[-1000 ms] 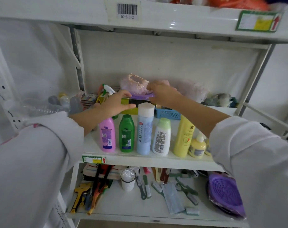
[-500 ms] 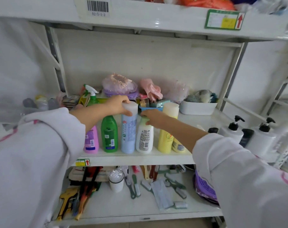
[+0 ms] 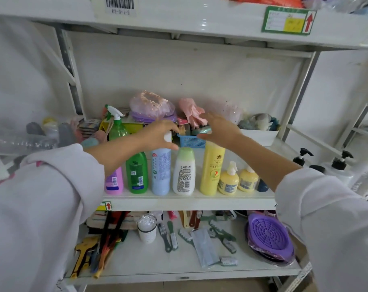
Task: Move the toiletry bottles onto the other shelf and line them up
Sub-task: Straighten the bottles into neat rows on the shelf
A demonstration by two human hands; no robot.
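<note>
Along the front of the middle shelf (image 3: 189,202) stands a row of bottles: pink (image 3: 114,182), green (image 3: 136,173), tall light blue (image 3: 161,171), white with a green cap (image 3: 184,171), tall yellow (image 3: 212,167), two small yellow pump bottles (image 3: 228,180) and a dark one (image 3: 263,185). My left hand (image 3: 157,135) is closed around the white cap of the light blue bottle. Over the top of the tall yellow bottle, my right hand (image 3: 219,129) has its fingers spread and hides the cap.
Behind the row are a green spray bottle (image 3: 116,127), a blue basket (image 3: 191,141), bagged items and a white tub (image 3: 261,137). White pump bottles (image 3: 343,167) stand on a rack to the right. The lower shelf holds brushes, tools and a purple plate (image 3: 269,234).
My right hand has left the cap of the white bottle and moved right and up, over the tall yellow bottle. My left hand stays on the light blue bottle's cap.
</note>
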